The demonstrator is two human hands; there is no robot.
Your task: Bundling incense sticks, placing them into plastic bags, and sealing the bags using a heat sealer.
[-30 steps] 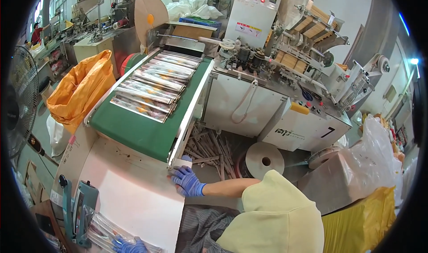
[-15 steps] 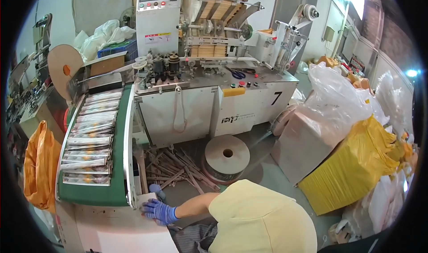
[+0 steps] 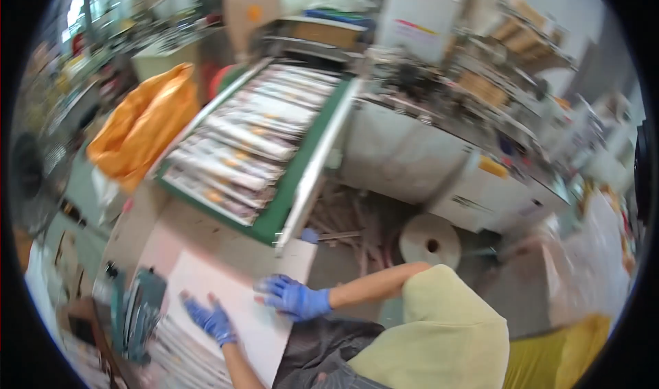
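Observation:
Two blue gloves with bare fingertips cover my hands. My left hand (image 3: 209, 318) lies with fingers spread over a white board (image 3: 206, 277) on the worktable. Beside it, at the lower left, several long thin packets (image 3: 185, 355) lie in a pile. My right hand (image 3: 294, 298) rests at the right side of the board, fingers stretched loosely and slightly blurred, with nothing seen in them. Just beyond, rows of overlapping flat printed packets (image 3: 240, 138) lie on a green conveyor belt (image 3: 292, 193).
A grey-green device (image 3: 143, 313) stands left of my left hand. An orange bag (image 3: 147, 125) hangs by the conveyor. To the right are a white machine (image 3: 395, 152), a large roll (image 3: 429, 241), loose sticks (image 3: 343, 221) on the floor and a yellow sack (image 3: 559, 355).
The view has swung left, blurring much of the scene. My left hand has come into sight over the board. My right hand has left the table corner by the conveyor's end.

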